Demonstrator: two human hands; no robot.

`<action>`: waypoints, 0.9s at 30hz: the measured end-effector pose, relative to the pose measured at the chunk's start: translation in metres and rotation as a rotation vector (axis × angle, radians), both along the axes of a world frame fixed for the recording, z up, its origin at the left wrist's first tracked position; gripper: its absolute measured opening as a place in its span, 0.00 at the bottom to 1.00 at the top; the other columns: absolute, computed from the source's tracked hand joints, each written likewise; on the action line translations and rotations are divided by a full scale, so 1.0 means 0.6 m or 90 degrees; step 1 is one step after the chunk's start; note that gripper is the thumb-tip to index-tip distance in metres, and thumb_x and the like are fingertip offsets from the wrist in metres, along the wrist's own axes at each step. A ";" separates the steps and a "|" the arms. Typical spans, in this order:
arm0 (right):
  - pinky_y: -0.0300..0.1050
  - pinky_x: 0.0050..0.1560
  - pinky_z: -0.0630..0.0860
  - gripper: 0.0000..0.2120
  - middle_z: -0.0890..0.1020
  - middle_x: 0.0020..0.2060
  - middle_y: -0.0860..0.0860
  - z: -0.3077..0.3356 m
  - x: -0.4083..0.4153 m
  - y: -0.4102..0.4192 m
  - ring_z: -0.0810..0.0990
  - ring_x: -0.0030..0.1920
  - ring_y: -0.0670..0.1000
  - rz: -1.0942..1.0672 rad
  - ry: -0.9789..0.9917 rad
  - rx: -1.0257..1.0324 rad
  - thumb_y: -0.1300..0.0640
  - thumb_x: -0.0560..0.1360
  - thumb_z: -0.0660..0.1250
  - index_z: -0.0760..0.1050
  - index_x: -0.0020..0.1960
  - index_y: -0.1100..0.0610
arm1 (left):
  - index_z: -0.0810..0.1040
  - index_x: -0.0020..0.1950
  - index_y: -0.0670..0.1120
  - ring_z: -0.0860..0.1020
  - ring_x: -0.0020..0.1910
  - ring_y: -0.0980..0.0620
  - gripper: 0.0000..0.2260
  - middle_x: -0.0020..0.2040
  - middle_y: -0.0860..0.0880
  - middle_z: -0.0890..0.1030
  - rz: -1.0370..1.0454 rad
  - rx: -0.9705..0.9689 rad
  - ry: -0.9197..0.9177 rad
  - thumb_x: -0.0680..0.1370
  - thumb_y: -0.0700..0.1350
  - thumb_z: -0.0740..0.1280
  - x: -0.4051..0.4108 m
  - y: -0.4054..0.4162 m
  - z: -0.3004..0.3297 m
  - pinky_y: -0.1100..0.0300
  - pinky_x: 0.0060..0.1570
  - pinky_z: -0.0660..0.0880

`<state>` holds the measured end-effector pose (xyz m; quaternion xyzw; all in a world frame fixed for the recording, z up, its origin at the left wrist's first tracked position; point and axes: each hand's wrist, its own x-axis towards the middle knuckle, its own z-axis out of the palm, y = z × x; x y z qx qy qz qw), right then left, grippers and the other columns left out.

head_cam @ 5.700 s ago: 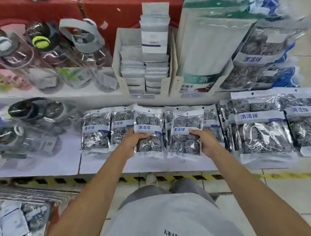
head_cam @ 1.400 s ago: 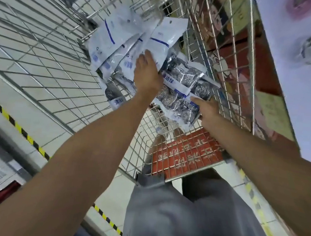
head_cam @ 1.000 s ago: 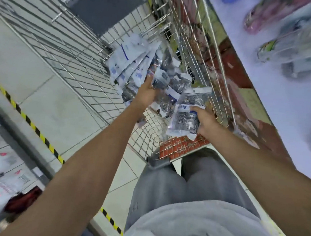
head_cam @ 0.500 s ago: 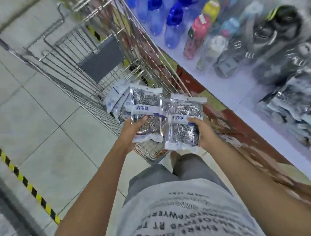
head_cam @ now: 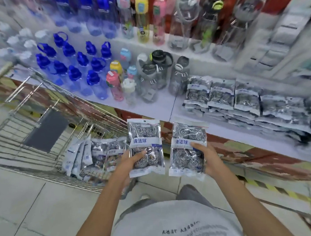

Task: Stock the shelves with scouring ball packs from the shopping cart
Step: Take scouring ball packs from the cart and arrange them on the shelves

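My left hand (head_cam: 129, 160) grips one scouring ball pack (head_cam: 146, 135), a clear bag of silver steel balls with a white label. My right hand (head_cam: 206, 159) grips a second scouring ball pack (head_cam: 185, 151) of the same kind. Both packs are held upright side by side, above the floor and just in front of the low shelf (head_cam: 173, 108). Several more packs (head_cam: 97, 154) stand in the near corner of the wire shopping cart (head_cam: 29, 146) at the left. Rows of stocked packs (head_cam: 244, 100) lie on the shelf at the right.
Blue, pink, yellow and grey water bottles (head_cam: 91, 72) fill the shelf's left and middle and the tier above. White boxed goods (head_cam: 283, 40) stand at the upper right. A yellow-black floor stripe (head_cam: 282, 191) runs below the shelf base. My knees and grey shirt are below.
Both hands lifted one pack each out of the cart. My view has swung right from the cart to the shelf, and the two packs are now level with its front edge.
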<state>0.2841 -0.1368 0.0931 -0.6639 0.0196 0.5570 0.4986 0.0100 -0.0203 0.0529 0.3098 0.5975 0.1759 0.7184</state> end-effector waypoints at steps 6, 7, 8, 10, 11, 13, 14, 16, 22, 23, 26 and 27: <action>0.53 0.35 0.84 0.17 0.89 0.41 0.54 0.001 0.110 -0.109 0.89 0.39 0.56 -0.078 0.008 0.023 0.58 0.72 0.79 0.79 0.58 0.56 | 0.74 0.63 0.57 0.78 0.52 0.58 0.29 0.59 0.58 0.76 -0.100 0.050 -0.029 0.66 0.55 0.82 0.138 -0.043 0.029 0.62 0.44 0.77; 0.53 0.34 0.84 0.16 0.89 0.40 0.54 -0.001 0.130 -0.125 0.89 0.39 0.56 -0.085 0.007 0.021 0.58 0.73 0.78 0.78 0.58 0.57 | 0.76 0.64 0.56 0.79 0.54 0.59 0.28 0.61 0.60 0.75 -0.106 0.061 -0.034 0.67 0.54 0.82 0.160 -0.050 0.026 0.64 0.45 0.76; 0.52 0.34 0.84 0.15 0.89 0.40 0.53 -0.003 0.150 -0.140 0.89 0.38 0.55 -0.091 0.005 0.019 0.58 0.74 0.78 0.78 0.57 0.56 | 0.78 0.63 0.56 0.80 0.58 0.60 0.26 0.63 0.61 0.77 -0.109 0.068 -0.042 0.68 0.53 0.82 0.183 -0.058 0.025 0.65 0.48 0.77; 0.49 0.32 0.84 0.12 0.89 0.38 0.51 -0.008 0.189 -0.163 0.88 0.37 0.52 -0.104 0.003 0.023 0.58 0.74 0.78 0.78 0.54 0.54 | 0.79 0.65 0.58 0.76 0.69 0.54 0.25 0.66 0.60 0.75 -0.118 0.064 -0.048 0.69 0.51 0.82 0.226 -0.073 0.022 0.58 0.60 0.78; 0.46 0.29 0.82 0.12 0.88 0.35 0.48 -0.010 0.208 -0.171 0.87 0.34 0.49 -0.112 -0.002 0.024 0.58 0.74 0.78 0.76 0.52 0.52 | 0.81 0.63 0.61 0.75 0.70 0.52 0.24 0.67 0.59 0.76 -0.120 0.052 -0.053 0.70 0.50 0.82 0.247 -0.081 0.023 0.53 0.63 0.78; 0.43 0.27 0.80 0.14 0.86 0.34 0.46 -0.015 0.248 -0.182 0.86 0.31 0.46 -0.121 -0.011 0.014 0.55 0.73 0.79 0.74 0.48 0.49 | 0.84 0.52 0.68 0.82 0.57 0.59 0.18 0.57 0.63 0.83 -0.130 0.036 -0.073 0.69 0.48 0.81 0.286 -0.095 0.031 0.55 0.48 0.84; 0.44 0.29 0.81 0.14 0.86 0.35 0.46 -0.019 0.267 -0.186 0.86 0.33 0.48 -0.117 -0.011 0.010 0.55 0.73 0.79 0.75 0.50 0.49 | 0.84 0.50 0.69 0.84 0.52 0.61 0.18 0.54 0.62 0.86 -0.139 0.043 -0.077 0.69 0.47 0.81 0.304 -0.100 0.030 0.56 0.44 0.85; 0.50 0.35 0.83 0.16 0.89 0.41 0.53 -0.026 0.302 -0.187 0.88 0.40 0.56 -0.101 0.000 0.007 0.55 0.72 0.80 0.78 0.56 0.54 | 0.83 0.59 0.64 0.83 0.60 0.54 0.22 0.60 0.55 0.85 -0.142 0.063 -0.068 0.69 0.47 0.81 0.337 -0.106 0.027 0.46 0.57 0.83; 0.62 0.54 0.84 0.22 0.88 0.53 0.60 -0.035 0.381 -0.139 0.87 0.54 0.62 -0.049 0.000 0.007 0.55 0.70 0.80 0.81 0.62 0.60 | 0.75 0.73 0.59 0.70 0.74 0.46 0.36 0.73 0.53 0.76 -0.137 0.067 -0.076 0.66 0.50 0.81 0.407 -0.088 0.021 0.36 0.73 0.69; 0.59 0.53 0.84 0.22 0.87 0.54 0.59 -0.035 0.394 -0.123 0.86 0.54 0.61 -0.046 -0.016 0.001 0.54 0.70 0.80 0.81 0.61 0.59 | 0.75 0.74 0.58 0.70 0.75 0.45 0.37 0.74 0.52 0.76 -0.136 0.071 -0.070 0.65 0.52 0.82 0.419 -0.077 0.019 0.37 0.73 0.69; 0.66 0.58 0.82 0.24 0.85 0.57 0.64 -0.039 0.428 -0.069 0.85 0.56 0.63 -0.068 -0.011 -0.005 0.56 0.71 0.80 0.79 0.64 0.61 | 0.75 0.74 0.54 0.75 0.71 0.42 0.37 0.72 0.47 0.78 -0.121 0.055 -0.064 0.66 0.52 0.82 0.451 -0.031 0.010 0.39 0.66 0.77; 0.70 0.59 0.80 0.27 0.84 0.58 0.65 -0.043 0.438 -0.050 0.85 0.56 0.64 -0.082 0.007 -0.004 0.58 0.71 0.80 0.76 0.66 0.62 | 0.77 0.72 0.54 0.78 0.68 0.42 0.35 0.70 0.46 0.79 -0.114 0.051 -0.064 0.66 0.51 0.82 0.461 -0.011 0.007 0.40 0.64 0.79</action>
